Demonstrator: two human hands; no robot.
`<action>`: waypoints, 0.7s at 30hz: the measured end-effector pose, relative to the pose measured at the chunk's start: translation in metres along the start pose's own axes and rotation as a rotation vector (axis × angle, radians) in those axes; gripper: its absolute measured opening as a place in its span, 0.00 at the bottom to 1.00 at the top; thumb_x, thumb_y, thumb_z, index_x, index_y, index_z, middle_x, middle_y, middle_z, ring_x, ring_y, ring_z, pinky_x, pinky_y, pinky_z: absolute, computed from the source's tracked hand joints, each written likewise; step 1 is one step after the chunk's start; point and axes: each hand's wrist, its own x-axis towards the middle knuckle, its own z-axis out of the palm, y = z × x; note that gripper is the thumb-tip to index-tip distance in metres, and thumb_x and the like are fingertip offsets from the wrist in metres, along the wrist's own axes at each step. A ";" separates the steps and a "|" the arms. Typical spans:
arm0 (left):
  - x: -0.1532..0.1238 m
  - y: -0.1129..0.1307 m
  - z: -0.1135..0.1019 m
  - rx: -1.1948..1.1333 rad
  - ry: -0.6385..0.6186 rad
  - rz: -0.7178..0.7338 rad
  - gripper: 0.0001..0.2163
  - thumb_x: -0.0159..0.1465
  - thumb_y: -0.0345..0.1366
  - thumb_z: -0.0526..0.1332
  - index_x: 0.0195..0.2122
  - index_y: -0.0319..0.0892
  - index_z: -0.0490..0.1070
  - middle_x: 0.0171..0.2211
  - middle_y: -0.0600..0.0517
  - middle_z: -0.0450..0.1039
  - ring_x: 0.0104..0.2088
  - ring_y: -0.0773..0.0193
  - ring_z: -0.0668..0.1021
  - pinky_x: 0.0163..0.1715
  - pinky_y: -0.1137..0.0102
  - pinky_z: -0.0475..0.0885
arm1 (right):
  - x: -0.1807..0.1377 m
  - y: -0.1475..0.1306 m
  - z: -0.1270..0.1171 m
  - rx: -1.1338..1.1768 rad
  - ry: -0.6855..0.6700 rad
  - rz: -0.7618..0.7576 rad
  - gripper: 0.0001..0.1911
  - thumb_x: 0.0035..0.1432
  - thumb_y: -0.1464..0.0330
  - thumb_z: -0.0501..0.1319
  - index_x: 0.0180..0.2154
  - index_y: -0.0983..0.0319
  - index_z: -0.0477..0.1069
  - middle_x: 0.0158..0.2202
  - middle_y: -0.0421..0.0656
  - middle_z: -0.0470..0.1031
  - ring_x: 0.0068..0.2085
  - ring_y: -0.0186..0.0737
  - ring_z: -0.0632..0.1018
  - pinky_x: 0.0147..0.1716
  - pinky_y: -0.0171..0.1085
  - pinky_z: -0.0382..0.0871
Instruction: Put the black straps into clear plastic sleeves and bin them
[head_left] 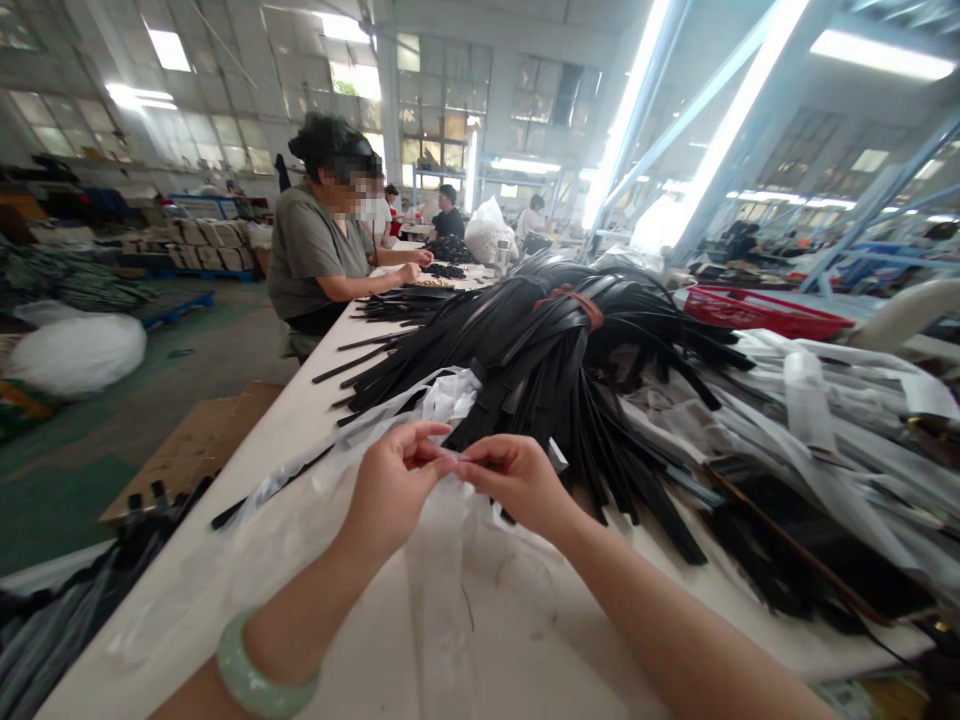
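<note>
My left hand (394, 490) and my right hand (525, 485) meet over the table, thumbs and forefingers pinched together at the tips. Between them they grip a thin translucent plastic sleeve (442, 570), which hangs down toward the near table edge. Just beyond my fingers lies a big heap of black straps (517, 340), bound near its top by a brown tie (574, 300). More crumpled clear plastic (442, 395) lies against the straps' left side. A single black strap (277, 485) rests under plastic, left of my left hand.
A dark flat phone-like object (817, 530) lies at right beside piled white plastic sleeves (817, 400). Behind them is a red basket (765, 310). A co-worker (322, 240) stands at the table's left side. Cardboard (195, 440) and bundled dark straps (97, 590) are at lower left.
</note>
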 end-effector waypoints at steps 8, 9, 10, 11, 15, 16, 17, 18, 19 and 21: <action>-0.004 0.005 0.004 -0.157 -0.040 -0.093 0.17 0.44 0.31 0.72 0.36 0.39 0.74 0.21 0.60 0.66 0.23 0.72 0.70 0.27 0.76 0.66 | 0.034 0.027 -0.087 -0.880 0.691 0.118 0.20 0.54 0.55 0.61 0.35 0.66 0.76 0.28 0.50 0.77 0.31 0.47 0.77 0.31 0.39 0.65; -0.006 0.006 0.006 -0.160 -0.069 -0.095 0.17 0.44 0.31 0.72 0.36 0.39 0.74 0.21 0.60 0.67 0.23 0.72 0.70 0.26 0.76 0.66 | 0.037 0.032 -0.092 -0.888 0.677 0.150 0.20 0.54 0.55 0.62 0.35 0.66 0.76 0.28 0.51 0.78 0.32 0.48 0.77 0.31 0.39 0.65; -0.008 0.007 0.008 -0.165 -0.101 -0.094 0.17 0.44 0.30 0.71 0.36 0.39 0.74 0.21 0.60 0.68 0.24 0.72 0.71 0.27 0.76 0.66 | 0.039 0.037 -0.095 -0.860 0.656 0.177 0.20 0.52 0.55 0.63 0.33 0.66 0.76 0.28 0.51 0.78 0.31 0.47 0.78 0.29 0.38 0.65; -0.009 0.008 0.010 -0.175 -0.136 -0.092 0.16 0.44 0.30 0.71 0.36 0.39 0.73 0.21 0.59 0.69 0.24 0.72 0.72 0.27 0.76 0.67 | 0.041 0.041 -0.096 -0.813 0.636 0.201 0.19 0.52 0.54 0.64 0.31 0.66 0.76 0.27 0.50 0.78 0.29 0.46 0.78 0.27 0.37 0.64; -0.011 0.009 0.013 -0.230 -0.239 -0.099 0.17 0.45 0.29 0.71 0.38 0.39 0.73 0.25 0.56 0.75 0.27 0.69 0.76 0.31 0.74 0.71 | 0.043 0.043 -0.097 -0.663 0.586 0.246 0.19 0.56 0.56 0.59 0.24 0.65 0.74 0.18 0.44 0.74 0.18 0.37 0.73 0.20 0.34 0.60; -0.011 0.009 0.013 -0.234 -0.244 -0.101 0.18 0.45 0.29 0.71 0.38 0.39 0.73 0.26 0.55 0.76 0.28 0.68 0.77 0.32 0.74 0.71 | 0.042 0.040 -0.099 -0.664 0.586 0.241 0.19 0.57 0.58 0.57 0.22 0.64 0.73 0.16 0.43 0.73 0.17 0.36 0.71 0.20 0.33 0.60; -0.010 0.008 0.012 -0.231 -0.240 -0.101 0.18 0.45 0.28 0.71 0.38 0.39 0.73 0.26 0.55 0.77 0.29 0.68 0.77 0.32 0.74 0.71 | 0.040 0.036 -0.101 -0.671 0.588 0.235 0.19 0.57 0.60 0.57 0.20 0.63 0.72 0.15 0.43 0.71 0.17 0.35 0.71 0.20 0.33 0.59; -0.009 0.008 0.011 -0.225 -0.232 -0.099 0.17 0.45 0.28 0.71 0.38 0.39 0.73 0.27 0.55 0.77 0.29 0.68 0.78 0.32 0.74 0.72 | 0.038 0.031 -0.104 -0.681 0.592 0.227 0.18 0.55 0.61 0.58 0.17 0.63 0.70 0.14 0.42 0.70 0.17 0.36 0.70 0.21 0.34 0.59; -0.008 0.007 0.011 -0.218 -0.223 -0.095 0.17 0.45 0.28 0.71 0.37 0.39 0.73 0.27 0.54 0.77 0.29 0.67 0.78 0.32 0.74 0.72 | 0.036 0.025 -0.107 -0.702 0.604 0.215 0.18 0.53 0.63 0.59 0.15 0.62 0.68 0.13 0.42 0.68 0.18 0.36 0.70 0.22 0.34 0.59; -0.006 0.005 0.009 -0.207 -0.206 -0.086 0.17 0.46 0.28 0.71 0.37 0.39 0.73 0.28 0.54 0.78 0.30 0.67 0.78 0.33 0.73 0.73 | 0.031 0.012 -0.108 -0.701 0.635 0.188 0.16 0.50 0.64 0.60 0.14 0.61 0.66 0.12 0.41 0.66 0.19 0.36 0.68 0.22 0.35 0.57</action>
